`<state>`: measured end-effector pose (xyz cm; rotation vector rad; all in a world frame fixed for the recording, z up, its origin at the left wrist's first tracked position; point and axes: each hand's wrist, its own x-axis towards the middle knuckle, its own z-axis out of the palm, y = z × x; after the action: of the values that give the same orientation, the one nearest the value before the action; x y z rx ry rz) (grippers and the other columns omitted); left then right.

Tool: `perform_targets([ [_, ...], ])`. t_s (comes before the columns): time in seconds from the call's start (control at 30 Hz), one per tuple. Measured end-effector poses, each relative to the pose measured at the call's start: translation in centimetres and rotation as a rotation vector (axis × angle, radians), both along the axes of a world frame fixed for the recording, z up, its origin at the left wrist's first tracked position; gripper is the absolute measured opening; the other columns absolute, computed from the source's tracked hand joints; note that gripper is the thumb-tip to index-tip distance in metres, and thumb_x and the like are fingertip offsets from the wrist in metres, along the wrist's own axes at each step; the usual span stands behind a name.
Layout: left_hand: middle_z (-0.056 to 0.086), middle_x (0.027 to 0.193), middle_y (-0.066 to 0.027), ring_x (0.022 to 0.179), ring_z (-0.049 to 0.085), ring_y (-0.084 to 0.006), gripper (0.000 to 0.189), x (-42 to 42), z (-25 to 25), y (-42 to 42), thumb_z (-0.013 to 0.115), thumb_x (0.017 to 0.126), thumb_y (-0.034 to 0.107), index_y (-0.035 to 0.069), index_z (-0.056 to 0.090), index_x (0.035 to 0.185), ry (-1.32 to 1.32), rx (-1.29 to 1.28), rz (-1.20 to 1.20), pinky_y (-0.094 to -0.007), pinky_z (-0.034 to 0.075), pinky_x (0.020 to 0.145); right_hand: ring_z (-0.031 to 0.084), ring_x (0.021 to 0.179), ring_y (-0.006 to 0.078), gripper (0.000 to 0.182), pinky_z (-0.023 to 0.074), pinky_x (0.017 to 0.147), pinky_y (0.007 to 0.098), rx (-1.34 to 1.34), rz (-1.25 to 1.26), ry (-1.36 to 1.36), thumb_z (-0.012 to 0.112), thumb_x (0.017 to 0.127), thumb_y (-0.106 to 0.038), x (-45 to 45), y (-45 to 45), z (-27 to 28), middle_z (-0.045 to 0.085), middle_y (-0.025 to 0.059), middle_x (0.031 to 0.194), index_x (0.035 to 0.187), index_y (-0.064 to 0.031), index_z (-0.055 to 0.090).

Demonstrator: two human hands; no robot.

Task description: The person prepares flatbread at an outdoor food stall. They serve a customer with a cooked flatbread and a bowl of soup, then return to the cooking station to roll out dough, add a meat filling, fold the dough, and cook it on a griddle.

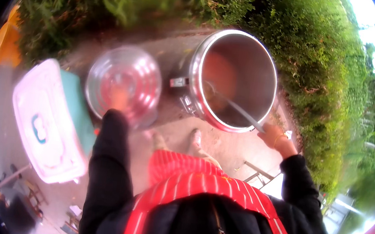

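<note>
My left hand [119, 97] is at the middle of a round, shiny lid [144, 68] and appears to grip it there; motion blur hides the fingers. To its right stands a tall stainless-steel barrel pot [199, 61], uncovered, with metal latches on its side. My right hand [273, 138] is closed around the metal handle of a ladle [243, 113] at the pot's near right rim. The ladle's shaft slants down into the pot, and its blurred head [211, 90] shows inside. A reddish patch shows on the pot's inner wall; I cannot tell whether it is a reflection.
A teal storage bin [79, 104] with a pale lid [56, 143] stands at the left. Green hedges [281, 27] line the far and right sides. An orange container [6, 46] is at the far left. Behind my right arm is a metal-framed stand [260, 175].
</note>
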<state>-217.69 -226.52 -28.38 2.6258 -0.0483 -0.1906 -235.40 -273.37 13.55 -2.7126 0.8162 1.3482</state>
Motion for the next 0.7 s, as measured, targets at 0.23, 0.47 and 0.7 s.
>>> perform_targets([
  [0.23, 0.053, 0.069, -0.0014, 0.056, 0.050, -0.0133, 0.020, 4.6, -3.8, 1.2, 0.051, 0.101, 0.022, 0.008, 0.054, 0.088, 0.594, -1.170, 0.747, -0.0292, 0.044, 0.051, 0.064, 0.093, 0.0452, 0.034, 0.0504, 0.080, 0.0507, -0.204, -0.207, -0.252, 0.062, 0.088, -0.013, -9.7, 4.3, 2.1, 0.068, 0.0249, 0.097, 0.118, -0.0065, 0.047],
  [0.47, 0.047, 0.066, -0.0004, 0.049, 0.041, -0.0116, 0.020, 6.2, 8.0, 1.5, 0.047, 0.101, 0.015, 0.009, 0.048, 0.082, 0.492, -1.189, 0.764, -0.0255, 0.035, 0.045, 0.063, 0.101, 0.0443, 0.052, 0.0504, 0.083, 0.0485, -0.056, -0.446, -0.442, 0.066, 0.087, -0.016, -15.8, 3.9, 0.8, 0.067, 0.0237, 0.106, 0.135, -0.0159, 0.046],
  [0.7, 0.041, 0.061, 0.0015, 0.045, 0.034, -0.0100, 0.024, 6.5, 22.0, 3.4, 0.050, 0.104, 0.025, 0.012, 0.048, 0.084, 0.265, -1.238, 0.651, -0.0239, 0.027, 0.039, 0.063, 0.104, 0.0434, 0.058, 0.0500, 0.085, 0.0457, 0.168, -0.512, -0.489, 0.070, 0.084, -0.015, -17.2, -1.0, -0.4, 0.066, 0.0239, 0.108, 0.138, -0.0157, 0.048],
])
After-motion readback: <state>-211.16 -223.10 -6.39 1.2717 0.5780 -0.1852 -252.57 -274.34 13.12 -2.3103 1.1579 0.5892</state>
